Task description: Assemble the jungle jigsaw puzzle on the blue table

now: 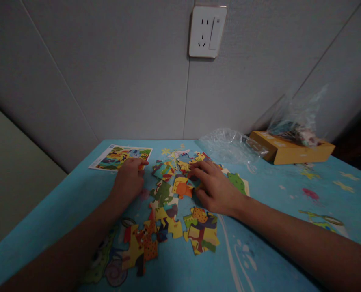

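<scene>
Spreading across middle and lower middle of frame, puzzle pieces [164, 194] on blue counter [174, 273]; right hand [215, 186] just right of centre, over pieces, grip apart, fingertips near orange-and-yellow piece [182, 186]; left hand [130, 176] left of centre, overlapping picture card [121, 156] in view; orange bit [141, 166] at its fingertips, cannot tell whether grip is clamped on it; clear plastic [229, 144] and yellow box [305, 155] at right; socket [207, 32] at top.
</scene>
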Motion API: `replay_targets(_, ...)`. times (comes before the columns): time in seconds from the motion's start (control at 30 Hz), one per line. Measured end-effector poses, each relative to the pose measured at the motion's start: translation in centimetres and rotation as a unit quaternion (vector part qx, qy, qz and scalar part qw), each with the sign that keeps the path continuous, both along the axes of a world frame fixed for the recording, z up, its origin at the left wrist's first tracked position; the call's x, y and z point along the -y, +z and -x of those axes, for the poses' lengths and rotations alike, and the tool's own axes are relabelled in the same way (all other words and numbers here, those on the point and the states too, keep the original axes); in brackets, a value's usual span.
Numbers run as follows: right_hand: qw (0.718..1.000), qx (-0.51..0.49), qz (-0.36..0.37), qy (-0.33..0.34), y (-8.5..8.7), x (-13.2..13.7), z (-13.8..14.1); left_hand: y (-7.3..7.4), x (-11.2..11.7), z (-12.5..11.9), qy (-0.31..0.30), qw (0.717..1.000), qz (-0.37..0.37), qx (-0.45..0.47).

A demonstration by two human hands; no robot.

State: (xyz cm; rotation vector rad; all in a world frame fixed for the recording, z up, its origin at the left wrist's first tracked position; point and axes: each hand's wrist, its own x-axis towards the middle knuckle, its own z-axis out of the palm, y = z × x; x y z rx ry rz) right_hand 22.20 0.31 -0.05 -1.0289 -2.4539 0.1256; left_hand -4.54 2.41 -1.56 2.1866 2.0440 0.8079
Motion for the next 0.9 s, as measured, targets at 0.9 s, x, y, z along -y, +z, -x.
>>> replay_targets(0.9,0.999,0.007,-0.004,-0.032,-0.2,0.1,0.1,0.1,1.7,-1.9,-0.3,0.954,0.0,0.019)
